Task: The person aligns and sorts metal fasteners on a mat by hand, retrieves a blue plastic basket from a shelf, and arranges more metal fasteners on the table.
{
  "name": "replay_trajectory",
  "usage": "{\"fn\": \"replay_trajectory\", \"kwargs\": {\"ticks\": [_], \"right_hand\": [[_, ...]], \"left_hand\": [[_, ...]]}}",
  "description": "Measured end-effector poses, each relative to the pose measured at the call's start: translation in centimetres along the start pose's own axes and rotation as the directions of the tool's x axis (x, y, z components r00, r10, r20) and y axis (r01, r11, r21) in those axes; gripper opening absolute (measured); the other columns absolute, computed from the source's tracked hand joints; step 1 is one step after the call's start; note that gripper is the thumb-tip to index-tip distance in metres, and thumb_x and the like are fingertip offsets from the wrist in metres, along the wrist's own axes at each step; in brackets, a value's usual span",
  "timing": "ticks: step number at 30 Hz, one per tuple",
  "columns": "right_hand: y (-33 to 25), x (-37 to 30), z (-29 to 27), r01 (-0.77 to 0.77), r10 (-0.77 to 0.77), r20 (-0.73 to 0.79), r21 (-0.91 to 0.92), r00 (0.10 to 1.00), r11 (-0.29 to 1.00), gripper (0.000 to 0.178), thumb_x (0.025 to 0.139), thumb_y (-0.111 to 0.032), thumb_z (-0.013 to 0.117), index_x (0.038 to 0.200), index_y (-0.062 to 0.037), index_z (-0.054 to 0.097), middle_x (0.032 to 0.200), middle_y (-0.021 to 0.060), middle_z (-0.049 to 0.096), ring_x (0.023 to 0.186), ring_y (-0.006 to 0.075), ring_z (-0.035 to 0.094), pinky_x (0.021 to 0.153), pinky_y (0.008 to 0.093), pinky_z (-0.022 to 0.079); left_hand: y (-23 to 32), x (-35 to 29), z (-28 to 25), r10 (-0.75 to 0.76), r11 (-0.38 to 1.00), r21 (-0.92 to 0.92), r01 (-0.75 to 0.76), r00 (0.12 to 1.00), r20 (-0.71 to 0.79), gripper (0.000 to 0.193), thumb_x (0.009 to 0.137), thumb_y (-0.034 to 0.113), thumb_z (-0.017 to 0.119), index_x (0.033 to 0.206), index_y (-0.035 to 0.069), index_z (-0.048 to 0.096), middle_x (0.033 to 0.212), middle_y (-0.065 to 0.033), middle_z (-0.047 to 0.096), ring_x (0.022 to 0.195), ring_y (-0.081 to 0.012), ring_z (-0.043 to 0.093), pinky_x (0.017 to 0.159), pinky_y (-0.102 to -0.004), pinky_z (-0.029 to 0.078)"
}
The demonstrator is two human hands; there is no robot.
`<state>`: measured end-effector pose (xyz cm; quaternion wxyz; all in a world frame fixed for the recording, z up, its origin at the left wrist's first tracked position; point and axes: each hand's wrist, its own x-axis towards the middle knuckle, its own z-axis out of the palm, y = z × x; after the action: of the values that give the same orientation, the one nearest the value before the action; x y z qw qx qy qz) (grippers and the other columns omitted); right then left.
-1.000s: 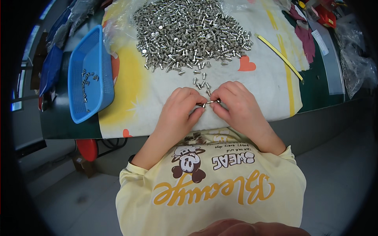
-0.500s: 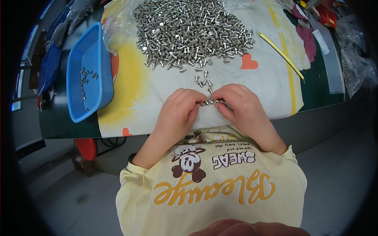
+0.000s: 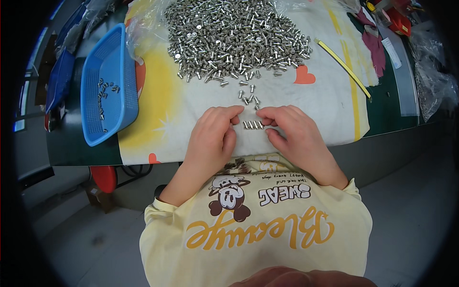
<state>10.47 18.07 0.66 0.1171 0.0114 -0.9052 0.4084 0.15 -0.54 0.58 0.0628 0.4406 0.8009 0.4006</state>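
Observation:
A short row of silvery metal screws [image 3: 253, 125] lies side by side on the cloth between my hands. Just left of the row is my left hand [image 3: 213, 131], thumb and fingers apart, holding nothing. My right hand [image 3: 292, 130] hovers by the row's right end; its forefinger and thumb are spread around that end, and no screw shows between them. A few loose screws [image 3: 245, 100] are scattered beyond the row. Farther off rises a big heap of similar screws [image 3: 239, 43].
On the left stands a blue plastic basket [image 3: 131, 91] with several screws inside. The white and yellow cloth [image 3: 181, 134] covers the dark green table [image 3: 86, 154]. A yellow strip [image 3: 343, 69] lies at the right, near clear plastic bags [image 3: 428, 71] and a maroon cloth [image 3: 374, 50].
Both hands have drawn apart, the left one moving left and off the screws. The row of screws, partly covered by fingertips before, now shows neatly lined up.

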Motion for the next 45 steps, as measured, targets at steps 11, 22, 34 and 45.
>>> {"fn": "replay_trajectory", "kwargs": {"ticks": [11, 22, 34, 45], "right_hand": [[-1.2, -0.2, 0.6, 0.026, -0.031, 0.081, 0.056, 0.996, 0.998, 0.039, 0.077, 0.004, 0.061, 0.113, -0.0087, 0.057, 0.095, 0.0084, 0.061, 0.089, 0.0296, 0.058, 0.079, 0.0415, 0.048], [-0.8, -0.1, -0.3, 0.017, -0.018, 0.013, 0.007, 1.0, 1.0, 0.035, 0.078, 0.003, 0.062, 0.111, -0.008, 0.059, 0.088, 0.0073, 0.061, 0.083, 0.0283, 0.058, 0.072, 0.0399, 0.048], [0.0, 0.8, 0.4, -0.001, 0.001, -0.005, 0.091, 1.0, 0.996, 0.031, 0.077, -0.004, 0.068, 0.107, -0.0074, 0.06, 0.081, 0.0051, 0.062, 0.079, 0.0257, 0.059, 0.07, 0.0377, 0.048], [0.0, 0.1, 0.8, -0.002, 0.002, 0.003, 0.042, 1.0, 0.999, 0.042, 0.072, -0.003, 0.075, 0.111, -0.0082, 0.062, 0.083, 0.0032, 0.064, 0.079, 0.0224, 0.061, 0.072, 0.0339, 0.049]], "left_hand": [[-0.5, -0.5, -0.7, -0.014, 0.999, 0.036, 0.014, 1.0, -0.001, 0.053, 0.075, -0.015, 0.048, 0.125, 0.003, 0.055, 0.089, -0.0089, 0.061, 0.081, -0.0229, 0.057, 0.069, -0.0311, 0.047], [0.1, -0.4, -0.4, -0.011, 1.0, 0.023, 0.011, 0.999, 0.039, 0.053, 0.076, -0.014, 0.05, 0.127, 0.002, 0.054, 0.087, -0.008, 0.06, 0.079, -0.0228, 0.056, 0.07, -0.0323, 0.047], [0.9, -0.5, 0.8, -0.184, 0.981, -0.066, 0.184, 0.983, 0.014, 0.054, 0.078, -0.001, 0.071, 0.128, 0.006, 0.054, 0.086, -0.003, 0.06, 0.08, -0.0174, 0.055, 0.072, -0.0299, 0.048], [0.4, -1.1, 1.5, -0.115, 0.992, -0.061, 0.113, 0.993, -0.034, 0.052, 0.073, -0.002, 0.075, 0.121, 0.006, 0.058, 0.083, -0.0037, 0.059, 0.078, -0.0186, 0.056, 0.07, -0.0302, 0.048]]}}
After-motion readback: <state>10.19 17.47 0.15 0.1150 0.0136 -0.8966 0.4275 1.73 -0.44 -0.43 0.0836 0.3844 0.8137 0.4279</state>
